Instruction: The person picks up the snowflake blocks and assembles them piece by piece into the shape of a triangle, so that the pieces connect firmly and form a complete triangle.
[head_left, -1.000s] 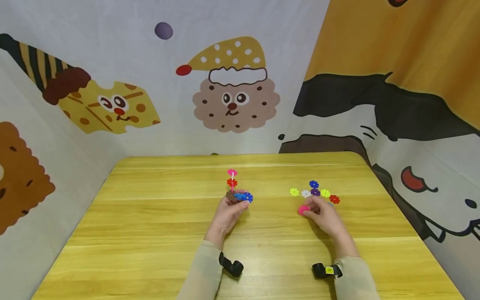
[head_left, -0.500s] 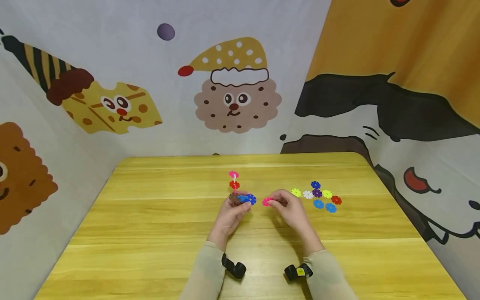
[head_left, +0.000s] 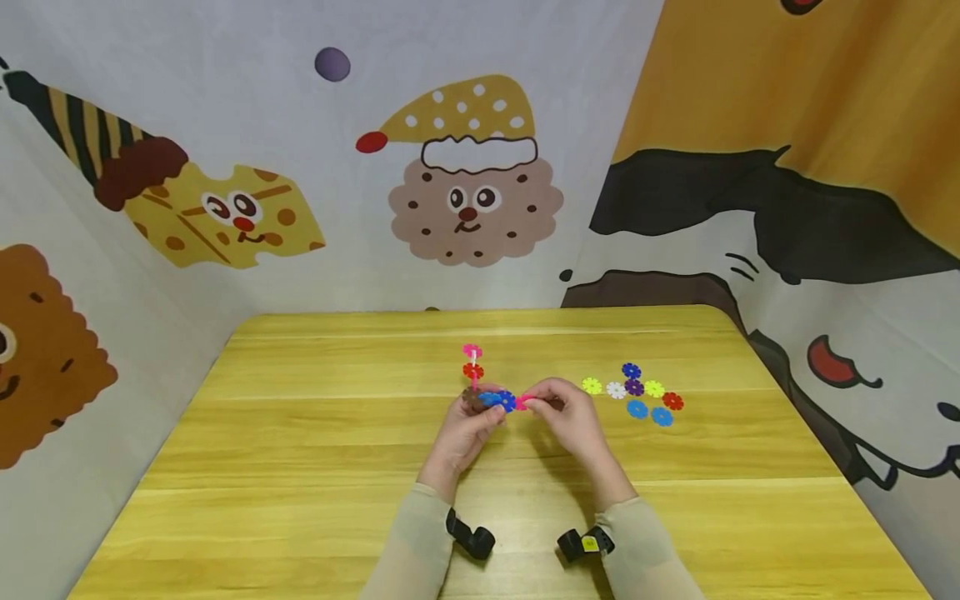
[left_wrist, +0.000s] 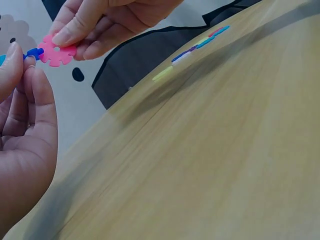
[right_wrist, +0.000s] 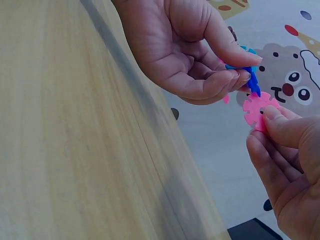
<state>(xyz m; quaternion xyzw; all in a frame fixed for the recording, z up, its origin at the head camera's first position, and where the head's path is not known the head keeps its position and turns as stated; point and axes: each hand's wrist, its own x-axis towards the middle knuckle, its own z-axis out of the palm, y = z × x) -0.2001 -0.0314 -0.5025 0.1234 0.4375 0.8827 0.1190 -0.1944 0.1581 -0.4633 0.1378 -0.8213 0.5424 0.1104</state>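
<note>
Head view: over the wooden table [head_left: 300,483], the right hand [head_left: 576,421] pinches a pink notched disc [right_wrist: 253,107] by its rim between thumb and fingers, and the left hand [head_left: 463,435] grips a joined chain of such discs, thumb and fingertips pressed together where a light blue disc [head_left: 489,399] meets a darker blue disc [head_left: 509,402]. The pink rim touches the darker blue edge, the two set crosswise; whether the notches have seated is too small to tell.

If the slots are out of line, the pink disc may skid off or pivot in its pinch; too hard a push could loosen the blue joint or twist the chain in the left fingers. Both forearms angle forward and inward, hands raised off the tabletop, thumb tips facing each other.

Past the left fingers sit a brown disc [head_left: 471,398] and a branch rising through a red disc [head_left: 472,372] to another pink disc [head_left: 472,351]. To the right lie more discs flat on the wood, among them a purple disc [head_left: 634,387] and a white disc [head_left: 616,390]. Behind everything hangs a cartoon-printed cloth [head_left: 285,83].
</note>
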